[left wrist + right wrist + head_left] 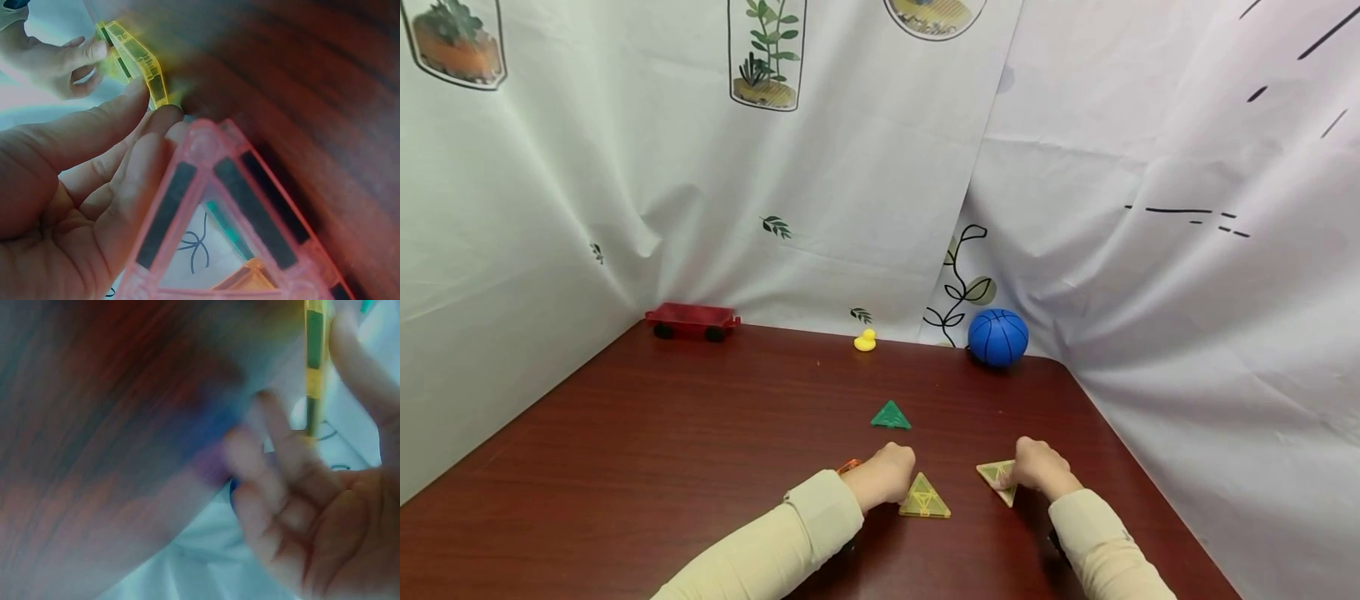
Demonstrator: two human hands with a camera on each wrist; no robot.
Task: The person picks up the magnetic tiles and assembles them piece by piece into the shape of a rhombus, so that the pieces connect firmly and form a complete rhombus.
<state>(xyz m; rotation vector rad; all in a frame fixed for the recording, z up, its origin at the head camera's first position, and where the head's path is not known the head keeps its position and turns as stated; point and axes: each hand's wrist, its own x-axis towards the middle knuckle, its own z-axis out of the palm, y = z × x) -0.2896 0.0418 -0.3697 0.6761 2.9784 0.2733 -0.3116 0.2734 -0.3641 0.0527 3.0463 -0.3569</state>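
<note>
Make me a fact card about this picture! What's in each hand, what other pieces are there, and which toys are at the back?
Left hand: pinches one yellow triangle
Right hand: pinches another yellow triangle
Green triangle: on the table, farther back than the yellow ones, not held
Orange piece: mostly hidden behind the left hand in the head view
Toys at the back, left to right: red wagon, yellow duck, blue ball
Table color: dark reddish brown
</note>
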